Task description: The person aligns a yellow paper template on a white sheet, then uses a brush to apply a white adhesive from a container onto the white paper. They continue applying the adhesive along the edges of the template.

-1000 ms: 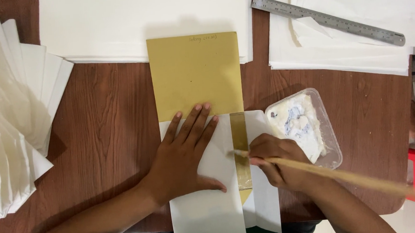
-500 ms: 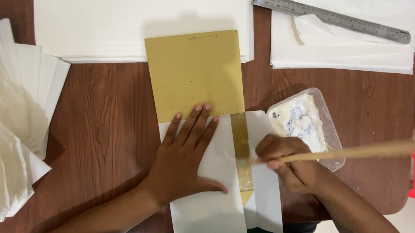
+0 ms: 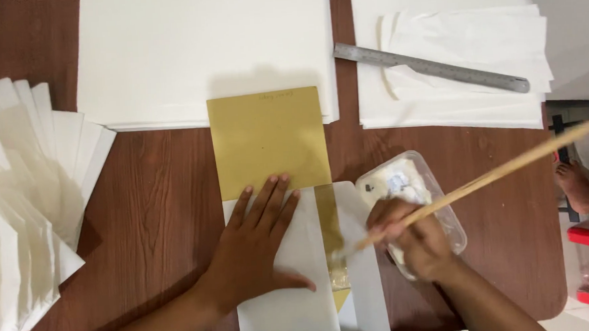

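Fingers of your left hand [image 3: 259,251] lay spread flat, pinning the folded white paper sheet [image 3: 294,280] against the flat mustard-yellow card template [image 3: 270,143] on the brown wooden table [image 3: 155,193]. Your right hand [image 3: 412,236] was closed around a long pale wooden brush stick [image 3: 483,179], its tip touching the narrow exposed yellow strip between the paper flaps. You seemed to be pasting the seam; the next move called for steady pressure while laying the right flap over. A clear plastic paste tub [image 3: 437,198] sat just beside your right hand.
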